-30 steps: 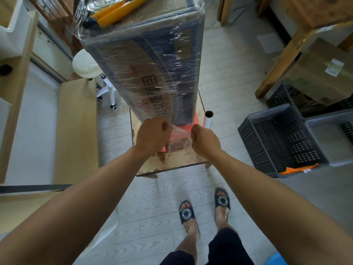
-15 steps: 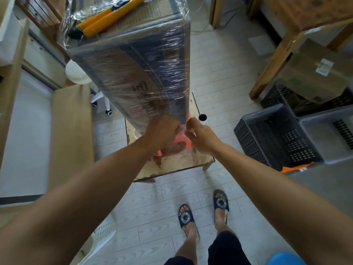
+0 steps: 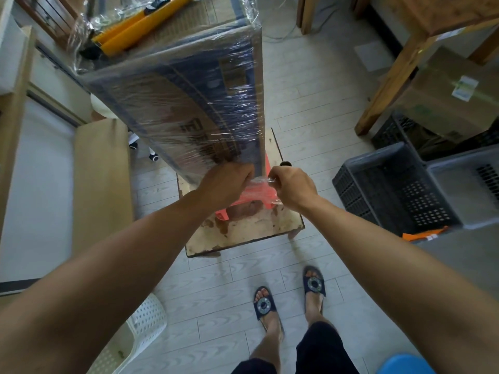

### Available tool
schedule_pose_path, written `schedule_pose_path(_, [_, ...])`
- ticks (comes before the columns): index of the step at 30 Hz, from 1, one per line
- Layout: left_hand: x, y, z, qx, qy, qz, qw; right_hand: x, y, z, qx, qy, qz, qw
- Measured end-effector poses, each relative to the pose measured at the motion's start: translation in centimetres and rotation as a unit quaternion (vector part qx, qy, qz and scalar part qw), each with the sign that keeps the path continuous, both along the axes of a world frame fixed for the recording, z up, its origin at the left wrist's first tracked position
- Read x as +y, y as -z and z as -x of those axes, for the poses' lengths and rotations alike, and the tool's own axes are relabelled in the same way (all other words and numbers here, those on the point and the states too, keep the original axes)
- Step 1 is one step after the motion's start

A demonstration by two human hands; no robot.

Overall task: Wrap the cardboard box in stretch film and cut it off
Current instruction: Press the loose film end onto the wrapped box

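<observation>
Centrally, at about 12 o'clock from the person, the cardboard box [image 3: 189, 98] stands tall on a low wooden stool [image 3: 243, 233], with something pink [image 3: 256, 195] showing under its near corner. Stretch film [image 3: 232, 109] already covers its visible faces, shiny and wrinkled, bunched loosely over the top.

Left hand [image 3: 226, 184]: at the box's lower near corner, fingers curled closed against the film-covered face, seemingly pinning or pinching the wrap. Right hand [image 3: 293, 186]: just beside it at 1 o'clock, fist closed on a gathered tail of film [image 3: 263, 182] stretched between the two hands. A dark roll end [image 3: 285, 164] peeks out just beyond the right hand; whether that hand grips the roll, cannot tell.

Step in hand, as judged: wrapping looks done; this is the severing, by tearing rather than blade.

Next move calls for: left hand anchoring firmly, right hand pulling sharply away to snap the tail, then smoothing the loose end onto the box.

Outward: yellow tubes [image 3: 129, 31] atop the box at 11 o'clock; grey crates [image 3: 405, 184] at 3 o'clock.
</observation>
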State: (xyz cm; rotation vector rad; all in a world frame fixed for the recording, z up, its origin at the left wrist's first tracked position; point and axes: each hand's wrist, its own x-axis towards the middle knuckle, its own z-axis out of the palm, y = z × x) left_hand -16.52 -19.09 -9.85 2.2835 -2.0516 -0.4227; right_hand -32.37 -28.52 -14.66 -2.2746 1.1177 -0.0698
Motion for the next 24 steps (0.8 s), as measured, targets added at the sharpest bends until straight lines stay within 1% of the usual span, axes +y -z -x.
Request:
schedule_pose_path(2, [-0.2,-0.2,0.0,-0.03,0.014,-0.008,0.999,-0.5,-0.1,0.3,0.016,-0.019,0.024,0.999])
schedule_pose_path(5, [-0.5,-0.9,0.2,-0.098,0.015,-0.008,0.995,-1.3,-0.1,0.5,0.02,-0.045,0.073,0.996])
schedule_pose_path(8, [-0.6,-1.6,0.6,-0.132,0.003,-0.009,0.991,-2.3,-0.8,0.2,0.007,-0.032,0.086,0.996])
schedule_pose_path(10, [-0.5,-1.8,0.8,-0.146,-0.006,0.003,0.989,-2.8,-1.1,-0.3,-0.005,-0.003,0.064,0.998])
schedule_pose_path(11, [-0.4,-1.8,0.9,-0.148,-0.013,0.01,0.989,-3.0,-1.2,-0.5,-0.014,0.017,0.038,0.999])
schedule_pose_path(13, [-0.2,-1.9,0.9,-0.142,-0.022,0.023,0.989,-3.1,-1.4,-0.9,-0.06,0.072,-0.07,0.993])
schedule_pose_path(15, [0.0,-2.1,0.8,-0.142,-0.027,0.037,0.989,-3.0,-1.8,-1.3,-0.116,0.121,-0.171,0.971])
schedule_pose_path(17, [0.2,-2.2,0.6,-0.154,-0.026,0.048,0.987,-3.0,-2.3,-1.5,-0.142,0.146,-0.179,0.962])
schedule_pose_path(20, [0.4,-2.7,0.2,-0.165,-0.012,0.051,0.985,-3.1,-2.9,-1.4,-0.122,0.147,-0.139,0.972])
schedule_pose_path(24, [0.4,-3.5,-0.2,-0.169,-0.005,0.064,0.983,-3.3,-3.5,-1.2,-0.108,0.138,-0.137,0.975])
